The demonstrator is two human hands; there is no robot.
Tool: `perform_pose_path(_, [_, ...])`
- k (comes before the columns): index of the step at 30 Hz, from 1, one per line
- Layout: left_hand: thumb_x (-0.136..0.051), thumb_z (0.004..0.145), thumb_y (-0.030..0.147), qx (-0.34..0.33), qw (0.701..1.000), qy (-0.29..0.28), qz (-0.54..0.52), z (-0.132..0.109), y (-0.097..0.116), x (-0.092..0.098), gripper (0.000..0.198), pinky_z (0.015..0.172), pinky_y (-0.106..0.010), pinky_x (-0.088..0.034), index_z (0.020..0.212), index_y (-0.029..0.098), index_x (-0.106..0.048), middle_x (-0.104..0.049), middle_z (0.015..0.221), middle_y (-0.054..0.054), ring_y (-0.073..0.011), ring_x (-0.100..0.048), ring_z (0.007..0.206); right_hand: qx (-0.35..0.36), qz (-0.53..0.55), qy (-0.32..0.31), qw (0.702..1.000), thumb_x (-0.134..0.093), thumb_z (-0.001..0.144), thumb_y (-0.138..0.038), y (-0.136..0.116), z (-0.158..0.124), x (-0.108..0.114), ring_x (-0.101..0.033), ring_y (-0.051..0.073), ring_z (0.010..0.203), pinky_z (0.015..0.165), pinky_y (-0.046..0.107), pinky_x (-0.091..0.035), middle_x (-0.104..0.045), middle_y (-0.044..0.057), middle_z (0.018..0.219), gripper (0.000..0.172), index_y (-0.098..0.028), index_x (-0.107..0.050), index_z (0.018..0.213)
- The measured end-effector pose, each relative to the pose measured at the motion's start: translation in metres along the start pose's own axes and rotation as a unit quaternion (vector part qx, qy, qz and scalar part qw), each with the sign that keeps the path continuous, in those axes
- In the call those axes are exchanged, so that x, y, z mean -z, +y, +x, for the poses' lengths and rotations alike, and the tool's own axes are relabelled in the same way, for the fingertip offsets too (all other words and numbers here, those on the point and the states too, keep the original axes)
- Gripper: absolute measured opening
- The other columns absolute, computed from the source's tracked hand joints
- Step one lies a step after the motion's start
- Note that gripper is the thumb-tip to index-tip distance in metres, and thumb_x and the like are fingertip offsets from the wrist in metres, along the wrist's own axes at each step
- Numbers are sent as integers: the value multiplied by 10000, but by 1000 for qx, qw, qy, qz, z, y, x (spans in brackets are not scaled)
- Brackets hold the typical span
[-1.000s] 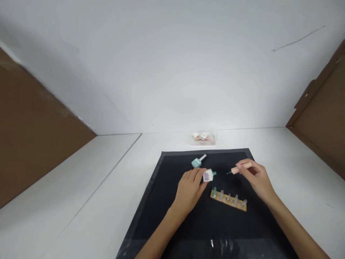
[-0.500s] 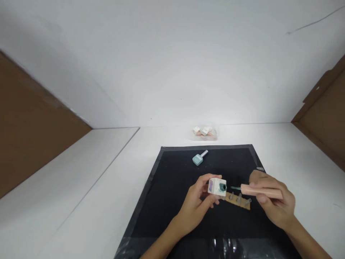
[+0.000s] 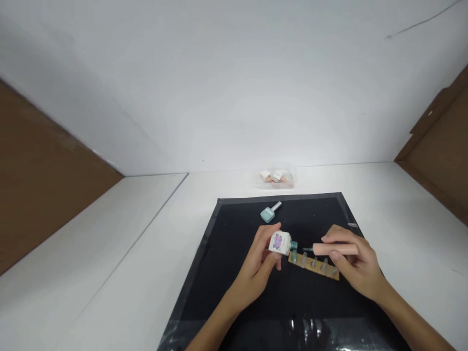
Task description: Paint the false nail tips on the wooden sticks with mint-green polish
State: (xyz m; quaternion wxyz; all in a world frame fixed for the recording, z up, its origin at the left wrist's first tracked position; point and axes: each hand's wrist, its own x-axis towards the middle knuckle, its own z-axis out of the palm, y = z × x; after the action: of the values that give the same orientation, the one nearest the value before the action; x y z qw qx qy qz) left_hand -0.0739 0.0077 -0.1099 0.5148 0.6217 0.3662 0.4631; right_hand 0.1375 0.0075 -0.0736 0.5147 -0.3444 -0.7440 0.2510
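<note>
My left hand is closed around a white square nail polish bottle with a purple flower print. The bottle lies tilted, its green-smeared neck pointing right. In my right hand is a nail polish brush with a long pink cap; its green-coated bristles point left, a short gap away from the bottle neck. Below and between the hands, a tan strip holds several false nail tips standing in a row. The leftmost nail tip looks green, while the others are clear.
A teal nail polish bottle with a silver cap lies on the black mat. Behind the mat, a clear plastic box holds white bottles with pink caps. Brown cardboard panels stand at both sides, before a white wall.
My left hand has moved left and turned the bottle, so its printed face shows. My right hand has shifted left with the brush. The green nail tip on the strip is now uncovered.
</note>
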Motion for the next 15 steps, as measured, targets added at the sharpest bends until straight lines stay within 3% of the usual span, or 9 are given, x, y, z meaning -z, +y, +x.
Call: perform_pose_path(15, [-440,881,323,-11,999,-8,-36,3,-3,-5,386,521,-220,-480,1265,327,-414,-404,990,-38,-71,-459,620,-1,46,-14,999,-563,840,-221,3,2,-2,-572,154,626,520,268,-453,-647,32,739,107,-233,-616,933])
